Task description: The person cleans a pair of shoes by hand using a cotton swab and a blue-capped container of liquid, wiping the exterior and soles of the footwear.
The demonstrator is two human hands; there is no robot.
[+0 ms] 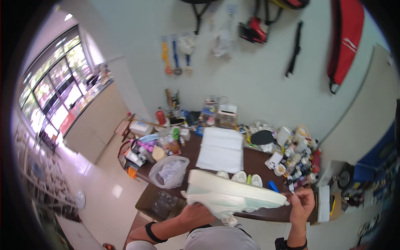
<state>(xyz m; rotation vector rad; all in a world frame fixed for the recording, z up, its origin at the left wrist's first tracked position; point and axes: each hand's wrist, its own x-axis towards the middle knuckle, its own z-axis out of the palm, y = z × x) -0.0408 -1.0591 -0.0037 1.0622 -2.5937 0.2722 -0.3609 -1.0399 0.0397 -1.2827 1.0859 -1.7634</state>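
Note:
A white and pale-green sneaker (231,195) is held up over the near edge of the table, its pale sole turned away from me. My left hand (201,212) grips it from below at the left, and the fingers are partly hidden by the shoe. My right hand (301,200) is at the shoe's right tip, with thumb and fingers pinched around a small white piece (292,192) too small to identify. Behind the sneaker, several white rounded shoe-like things (240,177) stand in a row, partly covered by it. A blue object (272,186) lies near my right hand.
A white cloth (220,150) lies on the dark brown table (253,161). Several small bottles (300,159) crowd its right side. At left are a plastic bag (170,172) and assorted containers (168,140); a box (161,201) lined with clear plastic sits below.

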